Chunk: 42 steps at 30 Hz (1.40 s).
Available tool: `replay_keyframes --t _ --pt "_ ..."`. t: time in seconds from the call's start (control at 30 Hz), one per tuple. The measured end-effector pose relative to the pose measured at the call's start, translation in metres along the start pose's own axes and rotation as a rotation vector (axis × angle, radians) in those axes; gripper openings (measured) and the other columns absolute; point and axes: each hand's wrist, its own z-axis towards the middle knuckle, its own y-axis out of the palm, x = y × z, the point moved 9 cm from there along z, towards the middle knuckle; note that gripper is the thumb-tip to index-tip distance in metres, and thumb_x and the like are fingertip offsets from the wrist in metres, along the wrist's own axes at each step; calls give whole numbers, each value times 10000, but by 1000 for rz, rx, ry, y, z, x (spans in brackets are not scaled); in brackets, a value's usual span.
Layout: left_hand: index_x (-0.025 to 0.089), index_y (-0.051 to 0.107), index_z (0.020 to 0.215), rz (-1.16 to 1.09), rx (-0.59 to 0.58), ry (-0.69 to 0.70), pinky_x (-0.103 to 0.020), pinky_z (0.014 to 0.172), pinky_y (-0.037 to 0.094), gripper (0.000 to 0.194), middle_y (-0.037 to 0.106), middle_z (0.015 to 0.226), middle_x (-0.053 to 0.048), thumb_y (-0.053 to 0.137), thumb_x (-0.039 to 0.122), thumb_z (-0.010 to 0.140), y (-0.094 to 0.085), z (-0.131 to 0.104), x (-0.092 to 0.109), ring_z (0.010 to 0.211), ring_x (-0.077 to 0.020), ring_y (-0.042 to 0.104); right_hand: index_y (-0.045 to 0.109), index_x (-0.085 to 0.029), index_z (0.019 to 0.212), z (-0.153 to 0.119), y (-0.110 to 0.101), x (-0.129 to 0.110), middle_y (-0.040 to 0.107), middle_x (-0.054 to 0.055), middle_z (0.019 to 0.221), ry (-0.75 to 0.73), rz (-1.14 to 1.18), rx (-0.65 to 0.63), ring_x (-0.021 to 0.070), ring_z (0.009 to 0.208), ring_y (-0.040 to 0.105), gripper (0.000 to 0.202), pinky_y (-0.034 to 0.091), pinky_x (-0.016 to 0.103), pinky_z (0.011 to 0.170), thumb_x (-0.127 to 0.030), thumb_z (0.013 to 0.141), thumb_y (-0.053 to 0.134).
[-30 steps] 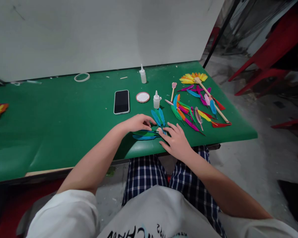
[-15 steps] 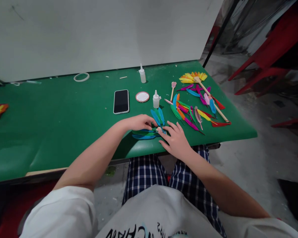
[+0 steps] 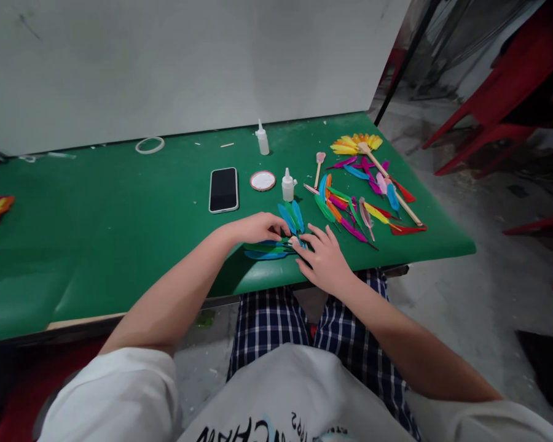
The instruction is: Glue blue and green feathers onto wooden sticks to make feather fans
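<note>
Blue and green feathers (image 3: pixel 291 215) fan out from a small pale piece (image 3: pixel 294 241) near the table's front edge. More blue and green feathers (image 3: pixel 263 254) from the same piece point left, partly beneath my left hand (image 3: pixel 263 227). That hand's fingers are curled together at the feather bases, and their tips are partly hidden. From the right, my right hand (image 3: pixel 325 255) reaches in with its fingers spread, the fingertips touching the pale piece and the quills around it.
On the green table (image 3: pixel 133 215) lie a phone (image 3: pixel 223 189), a white round lid (image 3: pixel 262 180), two glue bottles (image 3: pixel 288 186) (image 3: pixel 262 139) and loose coloured feathers (image 3: pixel 345 209). A yellow feather fan (image 3: pixel 359 145) with a wooden handle lies at right. A white board (image 3: pixel 188 61) stands behind.
Both hands stay at the feathers with almost the same finger positions. The whole view has shifted very slightly.
</note>
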Motion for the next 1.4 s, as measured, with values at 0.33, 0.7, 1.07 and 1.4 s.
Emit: replay_keyframes --t 0.33,0.7,1.07,1.4 --pt "187 588 1040 49 -13 -13 -185 632 378 292 627 790 -1 526 247 760 3 -2 3 714 -118 555 532 -228 1166 -2 0 2 543 99 1130 14 23 4 286 1244 312 365 194 567 1021 -263 806 481" --pt "200 580 1029 68 -4 -29 -189 624 370 279 621 790 3 519 258 763 2 -4 4 712 -123 551 522 -292 1191 -6 -10 14 503 75 1208 86 -6 34 285 1270 279 368 232 531 1019 -279 829 456" --pt "193 553 894 89 23 5 -186 600 348 142 590 748 16 501 260 780 5 -1 11 669 -110 514 573 -246 1125 2 -10 5 509 100 1221 24 -70 -15 309 1274 267 329 198 560 1017 -273 807 497" --pt "189 494 852 111 43 -45 -201 542 312 188 577 701 15 537 348 761 8 8 12 629 -122 508 605 -199 1055 9 -8 1 542 107 1176 -36 -89 -26 294 1262 300 284 197 560 1019 -211 813 456"
